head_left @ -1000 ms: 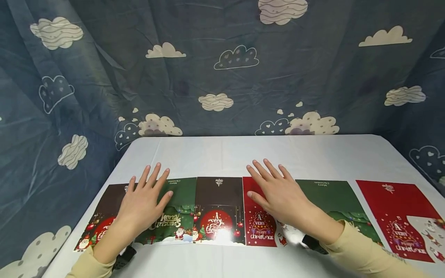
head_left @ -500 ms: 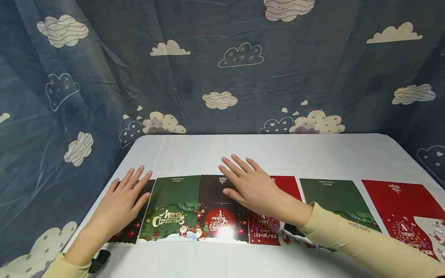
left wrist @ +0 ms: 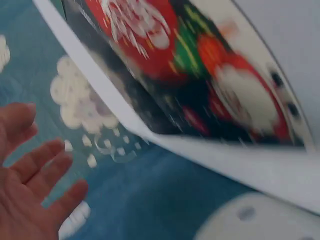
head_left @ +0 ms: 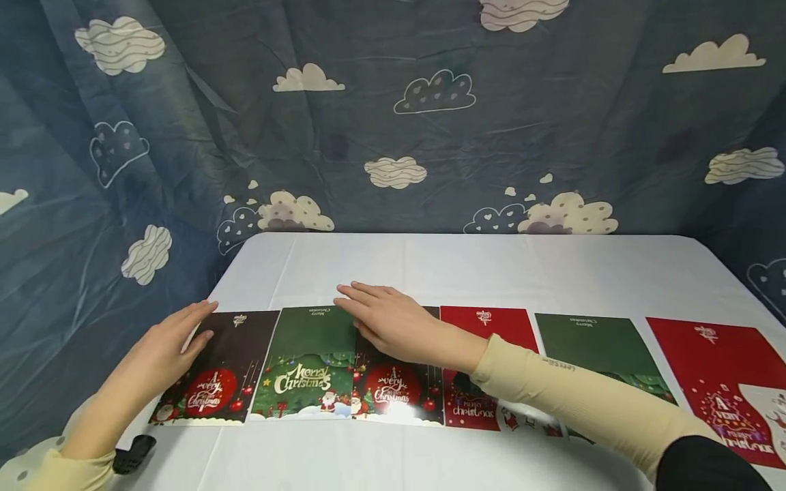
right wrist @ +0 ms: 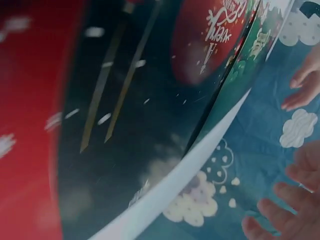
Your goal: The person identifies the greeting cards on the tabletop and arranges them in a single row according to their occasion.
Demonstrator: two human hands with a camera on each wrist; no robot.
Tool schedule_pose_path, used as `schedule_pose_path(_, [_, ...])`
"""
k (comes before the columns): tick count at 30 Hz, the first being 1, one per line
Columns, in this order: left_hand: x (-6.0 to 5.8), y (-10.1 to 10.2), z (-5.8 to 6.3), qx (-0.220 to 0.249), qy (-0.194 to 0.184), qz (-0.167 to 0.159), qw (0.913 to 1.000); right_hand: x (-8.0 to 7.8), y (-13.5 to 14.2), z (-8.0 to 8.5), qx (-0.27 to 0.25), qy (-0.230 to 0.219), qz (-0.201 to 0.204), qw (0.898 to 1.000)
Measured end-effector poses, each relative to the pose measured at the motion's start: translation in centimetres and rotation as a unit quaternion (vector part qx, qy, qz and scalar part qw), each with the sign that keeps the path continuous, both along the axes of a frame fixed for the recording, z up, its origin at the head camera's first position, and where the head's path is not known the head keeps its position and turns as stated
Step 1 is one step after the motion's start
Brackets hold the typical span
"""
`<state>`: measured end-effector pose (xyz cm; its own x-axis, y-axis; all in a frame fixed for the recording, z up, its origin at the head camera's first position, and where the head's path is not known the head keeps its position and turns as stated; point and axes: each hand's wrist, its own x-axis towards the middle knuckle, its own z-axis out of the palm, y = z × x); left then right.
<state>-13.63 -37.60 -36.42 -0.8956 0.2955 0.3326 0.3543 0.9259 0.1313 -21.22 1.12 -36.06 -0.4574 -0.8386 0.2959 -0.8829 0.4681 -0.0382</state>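
Several Christmas cards lie unfolded in a row on the white table. Beside the upper left edge of the leftmost dark card (head_left: 245,348) is my left hand (head_left: 147,361), its fingers extended and holding nothing. The first green card (head_left: 313,334) lies right of that card. Over the second dark card (head_left: 393,392) is my right hand (head_left: 399,327), fingers extended toward the left and partly covering it; contact cannot be told. A red card (head_left: 485,320) lies partly under the right forearm. In the right wrist view, my right hand (right wrist: 290,210) holds nothing.
Farther right lie another green card (head_left: 589,341), partly hidden by the right sleeve (head_left: 571,382), and another red card (head_left: 706,361). The white tabletop (head_left: 467,269) extends behind the row. A dark blue curtain (head_left: 356,129) with cloud prints hangs behind the table.
Both hands have moved left. The left hand has come off the leftmost dark card to its side; the right has passed from the red card to the second dark card. The cards lie as before.
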Motion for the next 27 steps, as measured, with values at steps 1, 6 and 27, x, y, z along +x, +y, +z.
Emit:
schedule_pose_path(1, [0.1,-0.4,0.1,0.016,-0.002,0.012,0.9998,-0.1,-0.4,-0.1,-0.011,-0.026,0.006,1.0])
schedule_pose_path(6, [0.9,-2.3,0.3,0.073,-0.033,0.095,0.9922,-0.4,-2.6,-0.3,-0.073,-0.188,0.011,0.979])
schedule_pose_path(27, [2.3,-5.4,-2.2,0.253,-0.255,0.143,0.9223,4.3,-10.3,-2.4,-0.278,-0.75,-0.006,0.601])
